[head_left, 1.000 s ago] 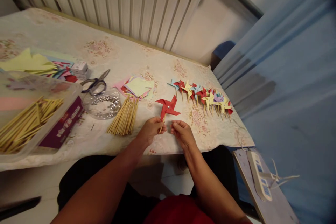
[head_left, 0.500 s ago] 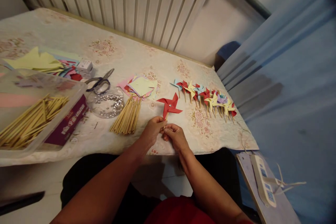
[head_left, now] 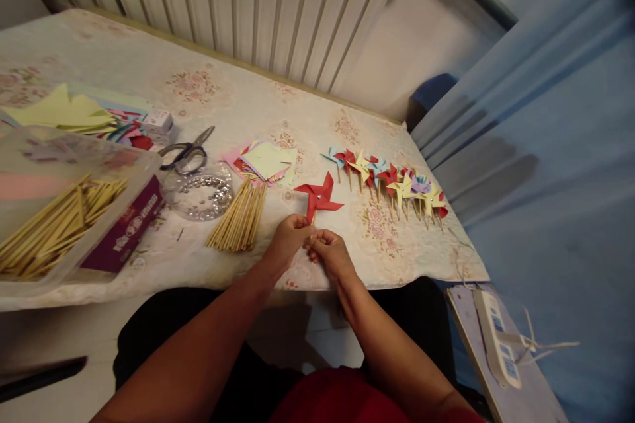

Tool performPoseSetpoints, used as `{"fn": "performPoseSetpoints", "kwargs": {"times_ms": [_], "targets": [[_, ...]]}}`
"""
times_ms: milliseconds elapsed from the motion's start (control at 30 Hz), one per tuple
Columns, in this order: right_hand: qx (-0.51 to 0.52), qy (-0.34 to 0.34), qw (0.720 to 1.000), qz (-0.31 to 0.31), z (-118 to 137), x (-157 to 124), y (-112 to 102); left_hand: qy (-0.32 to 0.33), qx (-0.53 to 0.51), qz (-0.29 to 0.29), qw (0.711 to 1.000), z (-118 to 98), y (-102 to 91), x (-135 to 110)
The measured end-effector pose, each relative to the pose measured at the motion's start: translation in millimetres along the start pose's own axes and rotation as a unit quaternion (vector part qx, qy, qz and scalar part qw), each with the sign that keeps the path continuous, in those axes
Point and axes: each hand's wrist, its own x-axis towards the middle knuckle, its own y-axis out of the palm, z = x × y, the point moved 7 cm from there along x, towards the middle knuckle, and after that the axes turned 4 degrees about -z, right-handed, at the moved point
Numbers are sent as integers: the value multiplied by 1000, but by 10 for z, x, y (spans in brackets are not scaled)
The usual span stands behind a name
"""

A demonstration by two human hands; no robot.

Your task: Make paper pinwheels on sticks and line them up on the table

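A red paper pinwheel (head_left: 320,197) with a shiny pin at its centre stands up from between my hands near the table's front edge. My left hand (head_left: 290,238) is closed, its thumb and fingers pinching the stick just below the red blades. Right beside it, my right hand (head_left: 329,250) is closed too, fingers curled around the lower part of the same stick. Most of the stick is hidden by my fingers. To the left lies a bundle of thin wooden sticks (head_left: 239,217), with a pile of coloured paper squares (head_left: 265,162) behind it.
Finished pinwheels (head_left: 389,178) lie in a row at the right. Leftward are a round clear dish (head_left: 198,195) of metal pins, scissors (head_left: 188,153), a small white box (head_left: 157,122) and a plastic bin (head_left: 89,277) of sticks. A power strip (head_left: 497,338) sits low at the right.
Almost nothing differs. The pinwheel's blades have turned or tilted very slightly, and the view has shifted a little; both hands keep their hold.
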Motion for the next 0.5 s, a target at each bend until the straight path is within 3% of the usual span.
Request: {"fn": "performPoseSetpoints", "kwargs": {"times_ms": [167, 500], "targets": [[-6, 5, 1000, 0, -13, 6, -7, 34, 25, -45, 998, -37, -99, 67], [-27, 2, 1000, 2, -13, 11, -9, 48, 58, -43, 996, -30, -110, 110]]}}
